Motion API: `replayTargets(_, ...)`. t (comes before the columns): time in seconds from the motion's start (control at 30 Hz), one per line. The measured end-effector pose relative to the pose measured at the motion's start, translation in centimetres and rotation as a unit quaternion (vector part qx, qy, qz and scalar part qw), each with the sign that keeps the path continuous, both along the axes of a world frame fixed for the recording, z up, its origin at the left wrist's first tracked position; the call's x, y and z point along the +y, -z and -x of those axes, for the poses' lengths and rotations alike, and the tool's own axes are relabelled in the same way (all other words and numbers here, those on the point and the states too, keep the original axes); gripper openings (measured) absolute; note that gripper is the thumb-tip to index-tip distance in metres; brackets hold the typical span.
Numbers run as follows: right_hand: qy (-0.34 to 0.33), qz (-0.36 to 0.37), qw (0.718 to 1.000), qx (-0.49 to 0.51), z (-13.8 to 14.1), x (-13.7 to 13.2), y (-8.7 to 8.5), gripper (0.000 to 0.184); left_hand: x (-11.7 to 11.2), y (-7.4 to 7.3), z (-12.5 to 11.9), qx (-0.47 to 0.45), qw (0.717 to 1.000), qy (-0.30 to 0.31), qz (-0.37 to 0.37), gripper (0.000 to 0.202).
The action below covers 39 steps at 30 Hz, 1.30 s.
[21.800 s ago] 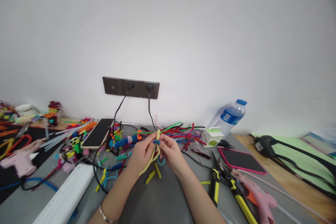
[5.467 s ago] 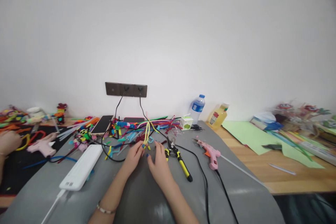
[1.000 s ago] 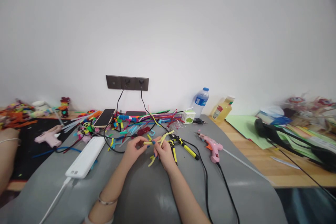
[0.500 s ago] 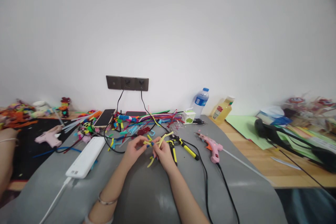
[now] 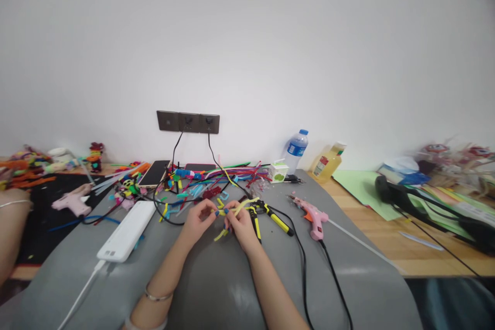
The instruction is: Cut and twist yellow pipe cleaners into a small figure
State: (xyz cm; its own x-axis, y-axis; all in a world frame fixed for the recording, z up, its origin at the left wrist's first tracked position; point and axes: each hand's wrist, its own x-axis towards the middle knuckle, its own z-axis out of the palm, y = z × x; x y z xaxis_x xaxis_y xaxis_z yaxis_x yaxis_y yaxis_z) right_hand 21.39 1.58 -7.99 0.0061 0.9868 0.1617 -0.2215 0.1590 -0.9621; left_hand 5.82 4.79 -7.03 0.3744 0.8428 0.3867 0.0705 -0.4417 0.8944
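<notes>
My left hand (image 5: 199,220) and my right hand (image 5: 240,223) meet at the fingertips above the grey mat (image 5: 216,289). Both pinch yellow pipe cleaners (image 5: 247,203), whose ends stick out to the upper right and hang below the fingers. Where the strips join is partly covered by my fingers. Just right of my right hand lie pliers with yellow and black handles (image 5: 279,221). A pink glue gun (image 5: 315,218) rests farther right, its black cord running toward me. Behind my hands is a heap of coloured pipe cleaners (image 5: 201,188).
A white power strip (image 5: 126,232) lies to the left, near a phone (image 5: 154,173). At the back stand a water bottle (image 5: 297,150), a yellow bottle (image 5: 328,161) and a small carton (image 5: 278,171). Another person's arm (image 5: 13,229) and a second glue gun (image 5: 73,201) are at far left.
The lower yellow ends have swung slightly up and left, and the upper ones have turned a little. My hands stay in nearly the same place. The other person's arm shifted slightly right.
</notes>
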Motion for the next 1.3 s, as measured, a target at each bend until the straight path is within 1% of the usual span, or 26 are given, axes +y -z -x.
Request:
replayTargets(0.13,-0.01,-0.009,1.0,0.026,0.01,0.06,0.12,0.034,0.03,0.02,-0.04,-0.005,1.0,-0.012,0.01,0.015)
replayTargets(0.27,0.001,-0.01,1.0,0.011,0.04,0.06,0.0,0.032,-0.04,-0.12,-0.08,-0.015,1.0,-0.015,0.009,0.011)
replayTargets(0.43,0.007,-0.003,1.0,-0.013,0.03,-0.01,-0.27,0.026,-0.1,-0.11,-0.03,-0.016,1.0,-0.01,0.001,0.023)
replayTargets(0.6,0.012,-0.003,1.0,-0.013,0.07,-0.1,-0.37,0.026,0.06,-0.02,0.03,0.007,0.999,-0.022,-0.03,0.011)
replayTargets(0.83,0.012,0.002,1.0,-0.022,0.32,-0.18,-0.58,0.028,-0.11,-0.21,0.02,0.012,0.999,-0.032,-0.027,0.011)
replayTargets(1.03,0.021,0.004,1.0,-0.023,0.31,-0.09,-0.31,0.03,-0.24,-0.41,0.02,0.018,0.998,-0.04,-0.036,0.01)
replayTargets(1.17,0.003,-0.001,1.0,-0.014,0.06,-0.1,-0.13,0.031,-0.12,-0.24,0.11,-0.008,1.0,-0.022,-0.008,0.017)
replayTargets(1.3,-0.032,0.0,0.999,0.035,-0.12,-0.21,-0.07,0.031,-0.04,-0.05,0.11,-0.052,0.998,-0.009,0.034,0.026)
